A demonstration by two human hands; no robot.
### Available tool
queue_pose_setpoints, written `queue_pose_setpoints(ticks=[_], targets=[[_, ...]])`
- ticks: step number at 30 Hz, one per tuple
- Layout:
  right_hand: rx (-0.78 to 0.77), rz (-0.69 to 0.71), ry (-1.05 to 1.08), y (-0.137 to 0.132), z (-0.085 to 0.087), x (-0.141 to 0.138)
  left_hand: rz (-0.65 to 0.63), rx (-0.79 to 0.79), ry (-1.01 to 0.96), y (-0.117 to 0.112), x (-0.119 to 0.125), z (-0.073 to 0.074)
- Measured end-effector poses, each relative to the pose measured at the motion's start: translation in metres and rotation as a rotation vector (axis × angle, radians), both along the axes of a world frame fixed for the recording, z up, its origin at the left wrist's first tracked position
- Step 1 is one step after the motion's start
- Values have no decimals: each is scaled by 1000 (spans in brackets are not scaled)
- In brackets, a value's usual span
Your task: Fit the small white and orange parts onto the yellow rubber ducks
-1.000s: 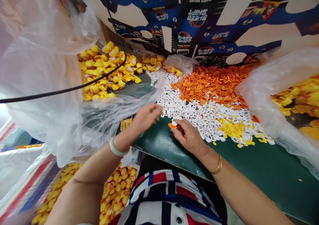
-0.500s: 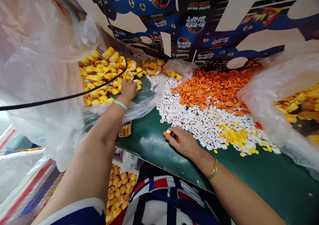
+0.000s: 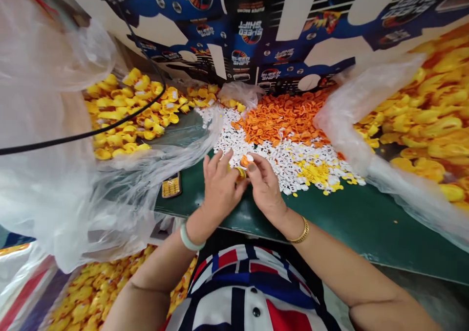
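Observation:
My left hand point(image 3: 221, 184) and my right hand point(image 3: 267, 188) meet over the front of the green table point(image 3: 205, 189). The left thumb and forefinger close on a yellow plastic shell point(image 3: 241, 171), mostly hidden by the fingers. Between my right thumb and fingers is a small orange plastic piece point(image 3: 245, 162) with a white piece point(image 3: 249, 158) at its upper edge. It is held right beside the yellow shell; whether they touch, I cannot tell. Just beyond the hands spread white eye pieces point(image 3: 264, 147) with black dots, orange curved pieces point(image 3: 286, 118) and small yellow discs point(image 3: 313, 170).
Yellow shells lie at the left point(image 3: 124, 111) and in a heap at the right point(image 3: 428, 125), beside clear plastic sheeting point(image 3: 340, 111). A phone point(image 3: 171, 186) lies near the table's front edge. A black cable point(image 3: 91, 131) crosses the left. Printed cardboard point(image 3: 234, 33) stands behind.
My left hand has come from the left pile of yellow shells to the middle, bringing a yellow shell. My right hand has lifted the orange and white pieces up to it. The view has shifted right.

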State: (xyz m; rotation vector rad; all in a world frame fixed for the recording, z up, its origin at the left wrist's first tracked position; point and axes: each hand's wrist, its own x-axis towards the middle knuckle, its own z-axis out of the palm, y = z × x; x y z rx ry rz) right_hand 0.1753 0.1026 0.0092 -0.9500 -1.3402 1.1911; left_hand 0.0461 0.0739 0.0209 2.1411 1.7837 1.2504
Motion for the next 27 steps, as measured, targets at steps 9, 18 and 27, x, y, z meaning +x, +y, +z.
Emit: queue_pose_setpoints(ticks=[9,18,27], targets=[[-173,58,-154,17,-6,44,-425,-220,-480,-22,10,-6],[-110,427,-221,7,14,34,-595,-1006,-1241,-12,15,-20],[619,242,-974,2,41,86,-292,-853,-1337,-24,5,-29]])
